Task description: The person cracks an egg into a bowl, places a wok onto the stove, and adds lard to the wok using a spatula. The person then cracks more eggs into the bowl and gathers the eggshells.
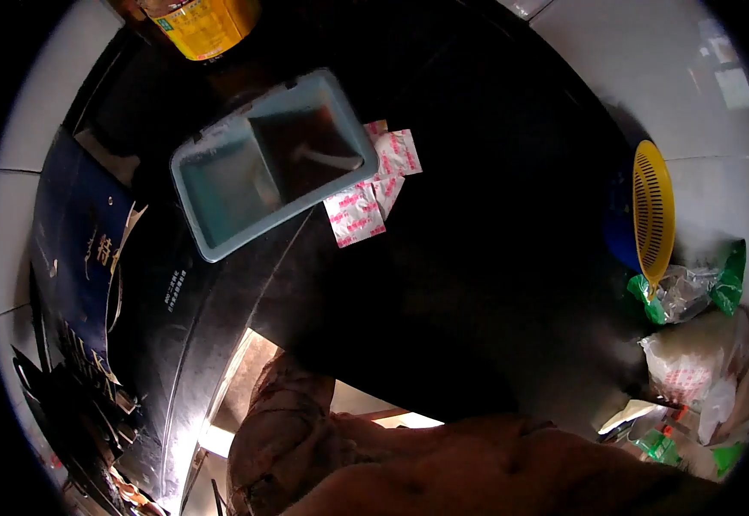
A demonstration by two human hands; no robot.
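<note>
Neither my left hand nor my right hand shows. Dark, wrinkled clothing (288,430) fills the bottom of the view, and the lower centre is very dark. On the black surface (478,284) stands a grey-blue rectangular tray (187,193) with two compartments. Its left one looks pale; the right one has a dark, reddish-brown interior, its contents hard to make out. Several small white packets with pink print (356,215) lie beside the tray's right edge, some partly covered by it.
A container with a yellow label (202,30) stands at the top left. At the left edge lies a dark blue printed cardboard piece (82,232). A yellow slotted basket (653,211) leans on the right, above crumpled plastic bags (688,365). White tiles (710,112) border the surface.
</note>
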